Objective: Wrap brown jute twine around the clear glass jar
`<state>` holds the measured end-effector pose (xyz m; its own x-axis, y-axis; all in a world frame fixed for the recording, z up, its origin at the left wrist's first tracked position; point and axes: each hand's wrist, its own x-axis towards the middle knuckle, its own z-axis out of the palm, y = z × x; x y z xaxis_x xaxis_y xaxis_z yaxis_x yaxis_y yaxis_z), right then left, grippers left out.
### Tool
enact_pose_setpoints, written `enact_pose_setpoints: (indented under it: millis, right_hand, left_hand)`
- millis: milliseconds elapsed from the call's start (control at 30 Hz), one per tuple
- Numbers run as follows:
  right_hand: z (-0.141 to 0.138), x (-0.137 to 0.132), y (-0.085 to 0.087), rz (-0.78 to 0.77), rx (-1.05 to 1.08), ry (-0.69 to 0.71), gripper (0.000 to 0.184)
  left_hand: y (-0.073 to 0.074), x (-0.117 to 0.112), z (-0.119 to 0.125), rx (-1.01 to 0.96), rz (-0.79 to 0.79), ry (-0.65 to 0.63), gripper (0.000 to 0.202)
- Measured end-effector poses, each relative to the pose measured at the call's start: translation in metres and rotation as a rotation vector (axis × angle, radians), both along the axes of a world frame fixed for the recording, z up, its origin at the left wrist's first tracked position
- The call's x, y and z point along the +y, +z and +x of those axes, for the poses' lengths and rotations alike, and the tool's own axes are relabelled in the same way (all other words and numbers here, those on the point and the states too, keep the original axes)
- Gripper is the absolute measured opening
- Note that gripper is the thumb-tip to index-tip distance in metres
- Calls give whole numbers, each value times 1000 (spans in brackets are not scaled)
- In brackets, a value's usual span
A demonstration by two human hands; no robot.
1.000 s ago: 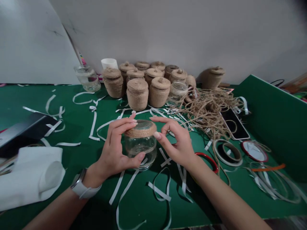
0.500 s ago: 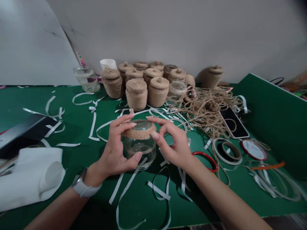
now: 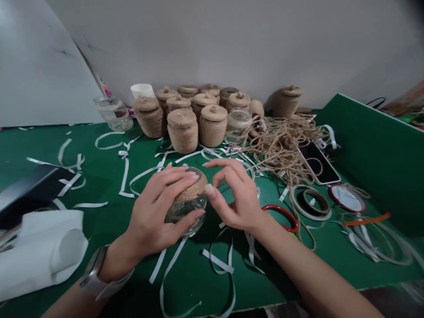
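My left hand [image 3: 162, 207] is wrapped round a small glass jar [image 3: 183, 212], fingers over its top and thumb across its front. The jar leans a little, and rows of jute twine [image 3: 192, 191] circle its upper part. Close at the jar's right side is my right hand [image 3: 235, 194], with thumb and bent fingers closed near the wrapped band. A strand of twine runs from the tangled heap [image 3: 281, 141] to behind this hand. The exact spot of the pinch is partly hidden by the fingers.
Several twine-covered lidded jars [image 3: 183, 132] stand at the back, with a bare glass jar [image 3: 114, 115] to their left. White strips [image 3: 218, 261] lie scattered on the green table. On the right are a phone [image 3: 319, 163], tape rolls [image 3: 311, 202] and red-handled scissors [image 3: 281, 214].
The jar has tipped and shifted slightly left, and my left hand has turned to cover more of its top. My right hand has come slightly away from the rim.
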<state>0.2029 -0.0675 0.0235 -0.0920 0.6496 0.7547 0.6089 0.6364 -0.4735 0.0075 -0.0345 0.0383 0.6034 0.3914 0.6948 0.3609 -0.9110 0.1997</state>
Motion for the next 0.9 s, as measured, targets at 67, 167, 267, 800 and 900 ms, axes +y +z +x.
enact_pose_setpoints:
  millis: [67,167,267,800,900]
  right_hand:
    - [10,4,0,-19,-28,-12,17]
    - [19,7,0,-52,-95,0,21]
    - [17,8,-1,-99,-70,-11,22]
    - [0,7,-8,-369,383,121,28]
    - [-1,4,-6,-331,387,110,28]
  left_hand:
    - [-3,3,-1,-43,-40,-21,44]
    - [-6,8,-2,-121,-68,-48,42]
    - [-10,12,-3,-167,-79,-40,39]
    - [-44,23,-3,-256,-257,-136,82]
    - [-51,19,-2,-279,-338,-123,95]
